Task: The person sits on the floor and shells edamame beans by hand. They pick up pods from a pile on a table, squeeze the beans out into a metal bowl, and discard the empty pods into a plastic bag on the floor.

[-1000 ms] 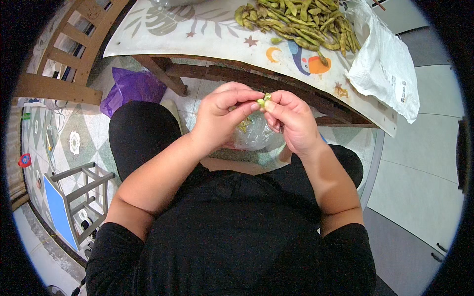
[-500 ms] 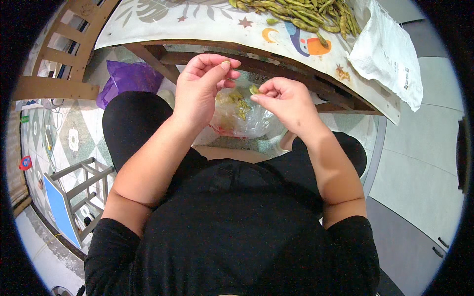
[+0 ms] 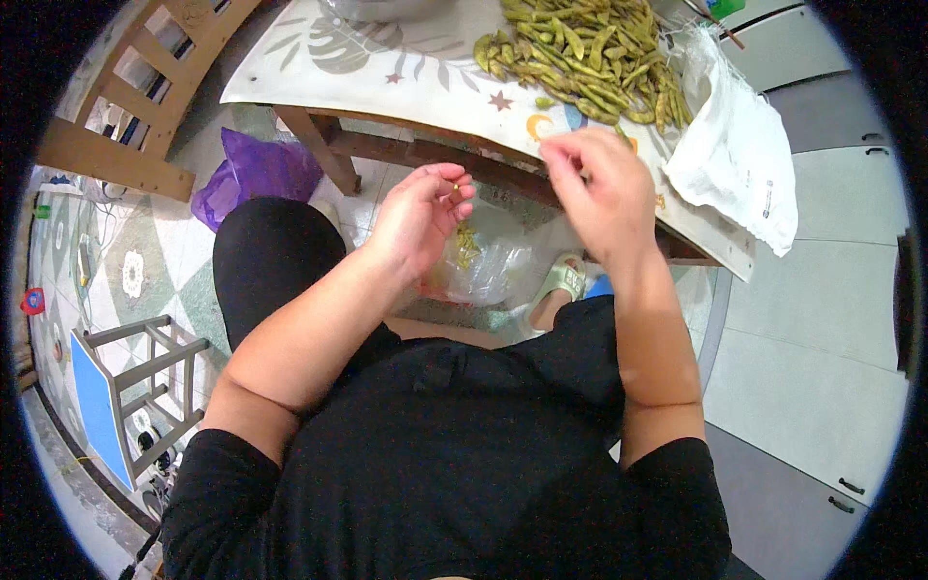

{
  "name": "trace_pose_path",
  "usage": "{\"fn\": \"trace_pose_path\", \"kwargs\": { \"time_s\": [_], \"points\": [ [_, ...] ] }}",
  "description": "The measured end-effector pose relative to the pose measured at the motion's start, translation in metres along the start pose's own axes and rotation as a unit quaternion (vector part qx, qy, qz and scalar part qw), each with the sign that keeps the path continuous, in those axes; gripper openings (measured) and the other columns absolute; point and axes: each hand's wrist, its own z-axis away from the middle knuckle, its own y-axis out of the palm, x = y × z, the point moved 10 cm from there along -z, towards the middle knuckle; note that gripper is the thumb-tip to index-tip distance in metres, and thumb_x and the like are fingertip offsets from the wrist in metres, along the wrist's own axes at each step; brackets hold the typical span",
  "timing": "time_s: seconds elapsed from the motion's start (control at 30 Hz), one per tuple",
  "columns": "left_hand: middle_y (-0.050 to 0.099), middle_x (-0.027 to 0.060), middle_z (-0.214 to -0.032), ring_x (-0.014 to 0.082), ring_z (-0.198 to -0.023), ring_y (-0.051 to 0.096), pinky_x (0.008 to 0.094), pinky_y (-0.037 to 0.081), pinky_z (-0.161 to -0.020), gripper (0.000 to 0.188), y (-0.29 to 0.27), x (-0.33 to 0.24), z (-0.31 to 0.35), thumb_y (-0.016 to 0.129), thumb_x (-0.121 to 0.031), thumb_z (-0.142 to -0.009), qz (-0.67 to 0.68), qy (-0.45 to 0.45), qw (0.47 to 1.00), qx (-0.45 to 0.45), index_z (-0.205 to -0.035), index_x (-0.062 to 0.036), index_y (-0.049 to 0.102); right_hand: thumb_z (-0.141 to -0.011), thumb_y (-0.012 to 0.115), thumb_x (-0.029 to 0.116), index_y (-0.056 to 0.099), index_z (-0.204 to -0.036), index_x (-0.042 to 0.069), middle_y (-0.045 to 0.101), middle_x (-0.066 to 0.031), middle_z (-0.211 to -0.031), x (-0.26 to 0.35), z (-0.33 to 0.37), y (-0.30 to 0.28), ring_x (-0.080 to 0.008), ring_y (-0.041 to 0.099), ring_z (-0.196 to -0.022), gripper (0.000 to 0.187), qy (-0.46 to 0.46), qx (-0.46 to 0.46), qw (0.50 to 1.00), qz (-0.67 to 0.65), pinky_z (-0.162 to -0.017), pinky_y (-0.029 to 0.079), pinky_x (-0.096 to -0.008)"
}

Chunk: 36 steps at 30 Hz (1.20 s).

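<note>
Above the plastic bag, my left hand [image 3: 425,220] is closed, its fingers curled; a tiny yellowish spot shows at the fingertips, too small to name. My right hand [image 3: 609,193] is raised by the table's front edge, its fingers loosely bent with a gap inside the thumb. No pod shows in it, and its fingertips are slightly blurred. Just beyond lies a heap of green bean pods [image 3: 599,58] on the patterned tablecloth [image 3: 425,92]. Under the table edge, below my hands, sits the clear plastic bag [image 3: 493,266] with yellow-green bits inside.
A white sack [image 3: 739,145] hangs over the table's right corner. To the left are a purple bag [image 3: 256,179], a wooden chair [image 3: 116,159] and a stool with a blue top [image 3: 101,411] lying on its side. Grey cabinets [image 3: 802,309] stand at the right.
My right hand has moved up and right toward the pods, and the green pod it held no longer shows. My left hand has come lower. The view has shifted, showing more of the table.
</note>
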Motion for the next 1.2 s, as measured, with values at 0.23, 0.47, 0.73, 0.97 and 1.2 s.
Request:
{"fn": "trace_pose_path", "kwargs": {
  "time_s": [0.23,0.47,0.73,0.97,1.2],
  "points": [
    [0.049,0.0027,-0.075,0.0124,-0.067,0.047,0.0234,0.041,-0.062,0.014,0.003,0.003,0.002,0.044,-0.011,-0.080,-0.004,-0.032,0.999,0.039,-0.091,-0.0029,0.048,-0.074,0.053,0.019,0.060,-0.079,0.008,0.054,-0.0075,-0.082,-0.050,-0.070,0.017,-0.0258,0.052,-0.078,0.014,0.005,0.021,0.968,0.249,-0.067,0.042,-0.0333],
    [0.050,0.0023,-0.073,0.0119,-0.065,0.047,0.0236,0.041,-0.060,0.013,0.004,0.000,0.003,0.044,-0.012,-0.080,-0.005,-0.032,0.998,0.052,-0.089,-0.0031,0.050,-0.073,0.053,0.021,0.059,-0.079,0.008,0.053,-0.0090,-0.081,-0.065,-0.085,0.036,-0.0257,0.052,-0.079,0.016,0.069,0.179,0.945,0.264,-0.067,0.042,-0.0342],
    [0.049,-0.0003,-0.070,0.0100,-0.064,0.046,0.0225,0.039,-0.059,0.010,0.014,-0.009,0.014,0.050,-0.013,-0.080,-0.070,0.004,0.996,0.063,-0.086,-0.0052,0.052,-0.078,0.054,0.011,0.051,-0.088,0.003,0.057,-0.0066,-0.077,-0.048,-0.046,-0.024,-0.0115,0.052,-0.064,0.013,0.130,-0.157,0.951,-0.233,-0.055,0.041,-0.0205],
    [0.055,0.0016,-0.084,0.0082,-0.071,0.049,0.0215,0.041,-0.065,0.021,0.059,-0.015,0.039,0.052,-0.010,-0.080,-0.140,0.084,0.970,0.182,-0.100,-0.0028,0.052,-0.079,0.053,0.010,0.049,-0.093,0.002,0.057,-0.0065,-0.076,-0.022,0.071,0.087,-0.0105,0.051,-0.059,0.017,0.390,0.091,0.668,-0.626,-0.050,0.042,-0.0199],
    [0.053,0.0048,-0.089,0.0115,-0.080,0.050,0.0247,0.041,-0.073,0.014,0.059,-0.010,0.038,0.055,-0.004,-0.077,-0.202,0.134,0.946,0.216,-0.091,-0.0017,0.054,-0.079,0.054,0.011,0.049,-0.089,0.000,0.056,-0.0061,-0.074,-0.027,0.088,0.098,-0.0125,0.054,-0.059,0.016,0.406,0.106,0.620,-0.662,-0.053,0.045,-0.0227]
  ]
}}
